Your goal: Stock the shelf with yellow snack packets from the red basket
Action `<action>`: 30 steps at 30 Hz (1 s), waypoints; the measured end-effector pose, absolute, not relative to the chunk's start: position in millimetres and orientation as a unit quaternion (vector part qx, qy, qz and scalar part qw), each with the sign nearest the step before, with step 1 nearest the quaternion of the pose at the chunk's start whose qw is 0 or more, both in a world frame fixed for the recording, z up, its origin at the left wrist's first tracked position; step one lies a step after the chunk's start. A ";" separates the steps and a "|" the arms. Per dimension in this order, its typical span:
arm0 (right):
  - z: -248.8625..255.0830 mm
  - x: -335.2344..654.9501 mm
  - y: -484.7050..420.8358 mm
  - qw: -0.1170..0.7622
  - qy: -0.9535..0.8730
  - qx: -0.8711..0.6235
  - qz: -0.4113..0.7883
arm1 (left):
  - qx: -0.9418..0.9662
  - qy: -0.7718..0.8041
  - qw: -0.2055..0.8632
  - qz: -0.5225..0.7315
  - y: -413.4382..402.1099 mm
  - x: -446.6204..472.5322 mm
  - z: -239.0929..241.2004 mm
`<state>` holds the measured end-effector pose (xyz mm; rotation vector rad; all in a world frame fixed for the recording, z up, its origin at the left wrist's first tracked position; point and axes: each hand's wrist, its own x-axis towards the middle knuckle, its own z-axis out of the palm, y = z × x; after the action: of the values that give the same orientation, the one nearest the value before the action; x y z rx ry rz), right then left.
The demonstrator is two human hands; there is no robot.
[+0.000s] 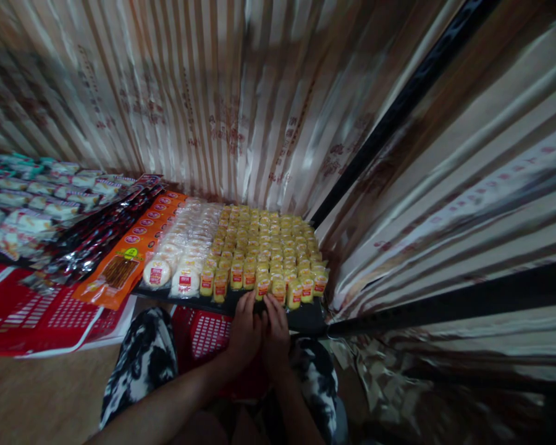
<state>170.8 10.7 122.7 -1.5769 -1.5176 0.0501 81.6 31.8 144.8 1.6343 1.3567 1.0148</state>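
Note:
Many small wrapped yellow cakes with red labels stand in close rows on a black shelf. At the front edge, my left hand and my right hand are side by side, almost touching. Their bent fingers meet the lower front of one wrapped yellow cake in the first row. The fingertips of both hands close in on it from left and right; thumbs and palms are mostly hidden. Another yellow cake is just beyond my right fingertips.
Left of the cakes lie clear-wrapped round white cakes, orange snack bags, dark shiny packets and white packets. Red baskets sit below the shelf. A black metal post and printed plastic sheeting enclose the back and right.

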 end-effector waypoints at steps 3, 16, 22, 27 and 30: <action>125.1 171.2 12.6 0.467 -0.604 -0.645 0.023 | 0.645 0.527 0.382 0.400 36.9 81.7 147.3; 127.3 189.1 15.0 0.484 -0.589 -0.647 0.018 | 0.675 0.507 0.381 0.377 37.0 83.1 142.9; 124.4 188.1 11.8 0.474 -0.619 -0.626 0.018 | 0.677 0.503 0.380 0.380 37.9 80.5 149.0; 128.0 165.5 10.0 0.457 -0.635 -0.618 0.076 | 0.646 0.526 0.337 0.440 26.7 60.1 153.6; 130.6 145.2 15.8 0.469 -0.644 -0.594 0.108 | 0.608 0.559 0.293 0.482 22.4 40.3 151.0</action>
<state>145.2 15.8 130.6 -1.4576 -1.5803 0.2653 40.3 22.4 151.0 1.6206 1.4896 1.2831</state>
